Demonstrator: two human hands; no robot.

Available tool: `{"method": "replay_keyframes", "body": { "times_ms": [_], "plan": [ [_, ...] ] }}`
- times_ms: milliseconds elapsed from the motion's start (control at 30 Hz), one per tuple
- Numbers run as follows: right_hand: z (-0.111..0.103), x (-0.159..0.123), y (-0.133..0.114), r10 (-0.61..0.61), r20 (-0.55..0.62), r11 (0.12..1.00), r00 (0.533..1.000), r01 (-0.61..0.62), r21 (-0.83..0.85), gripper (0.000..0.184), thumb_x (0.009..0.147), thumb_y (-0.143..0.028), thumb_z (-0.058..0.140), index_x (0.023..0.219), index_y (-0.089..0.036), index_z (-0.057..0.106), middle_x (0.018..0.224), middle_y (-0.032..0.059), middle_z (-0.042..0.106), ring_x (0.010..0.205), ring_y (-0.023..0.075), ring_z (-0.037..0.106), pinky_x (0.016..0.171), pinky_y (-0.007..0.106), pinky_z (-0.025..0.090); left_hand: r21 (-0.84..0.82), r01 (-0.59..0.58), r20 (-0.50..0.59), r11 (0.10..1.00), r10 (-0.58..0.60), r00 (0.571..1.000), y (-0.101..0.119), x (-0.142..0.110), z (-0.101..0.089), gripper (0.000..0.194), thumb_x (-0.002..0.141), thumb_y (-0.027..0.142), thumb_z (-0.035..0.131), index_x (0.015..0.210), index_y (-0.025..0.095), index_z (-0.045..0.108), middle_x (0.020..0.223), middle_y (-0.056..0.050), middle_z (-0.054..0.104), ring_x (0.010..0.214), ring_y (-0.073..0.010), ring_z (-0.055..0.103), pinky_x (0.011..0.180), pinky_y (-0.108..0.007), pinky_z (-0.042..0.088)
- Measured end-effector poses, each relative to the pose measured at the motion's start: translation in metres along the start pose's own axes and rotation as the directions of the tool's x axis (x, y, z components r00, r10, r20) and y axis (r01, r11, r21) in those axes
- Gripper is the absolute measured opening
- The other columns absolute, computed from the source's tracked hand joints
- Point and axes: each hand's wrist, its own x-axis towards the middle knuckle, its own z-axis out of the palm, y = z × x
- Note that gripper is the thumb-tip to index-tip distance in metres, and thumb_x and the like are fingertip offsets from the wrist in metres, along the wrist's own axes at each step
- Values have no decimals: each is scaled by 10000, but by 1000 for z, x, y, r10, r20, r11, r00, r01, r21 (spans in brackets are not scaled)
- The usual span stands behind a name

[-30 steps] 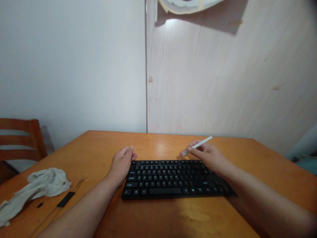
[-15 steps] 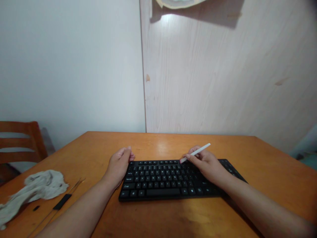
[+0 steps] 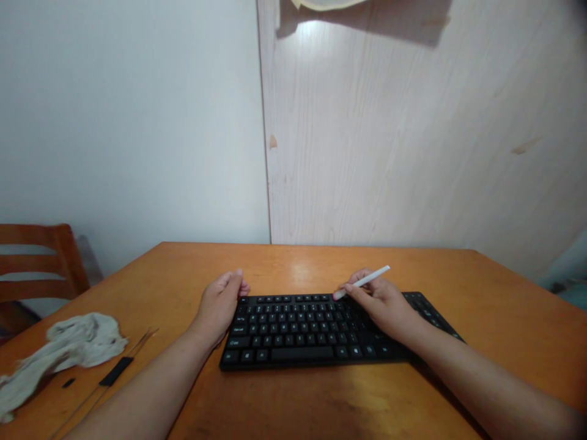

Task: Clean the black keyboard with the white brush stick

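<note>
A black keyboard point(image 3: 293, 333) lies flat on the wooden table, its long front edge towards me. At its back left corner rests my left hand point(image 3: 222, 302), loosely closed with the thumb on top and the fingers curled in; nothing shows in it. My right hand point(image 3: 383, 305) is over the right part of the keyboard, hiding some keys. Between its thumb and fingers it pinches a slim white stick point(image 3: 372, 276) with a pinkish tip. That tip is at the keyboard's back row of keys, and the other end slants up to the right.
On the table point(image 3: 293, 403) at the left lie a crumpled pale cloth point(image 3: 87, 339), a small black piece point(image 3: 68, 383) and a black strip with thin wires point(image 3: 117, 371). A wooden chair point(image 3: 41, 263) stands beyond the left edge. Behind the table is a wall point(image 3: 137, 122).
My right hand has brought the white stick's tip down and towards me, from behind the keyboard onto its back row. My left hand stays at the corner. The view has shifted slightly.
</note>
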Motion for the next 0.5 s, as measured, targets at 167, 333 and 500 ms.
{"method": "replay_keyframes", "body": {
  "times_ms": [167,333,500],
  "plan": [
    [-3,0,7,20,-62,999,998,-18,33,180,941,-403,538,899,-235,586,862,45,733,874,223,683,867,386,485,4,-12,4,1000,12,1000,1,0,0,479,820,647,578,697,184,604,680,-32,637,639,-172,580,627,-271,445],
    [0,-2,1,-16,-8,999,1000,15,-33,204,933,-395,553,825,-232,609,877,59,740,895,228,677,861,377,480,-3,-10,7,1000,10,1000,-2,2,-2,483,812,657,582,706,187,612,686,-29,638,647,-174,580,634,-269,447],
    [0,-2,2,-9,-80,1000,997,11,18,199,944,-400,537,870,-230,607,884,57,740,881,220,686,855,370,495,8,-5,6,1000,5,1000,-3,2,-1,478,828,644,572,707,182,608,692,-31,638,650,-171,585,633,-269,447]
  ]
}}
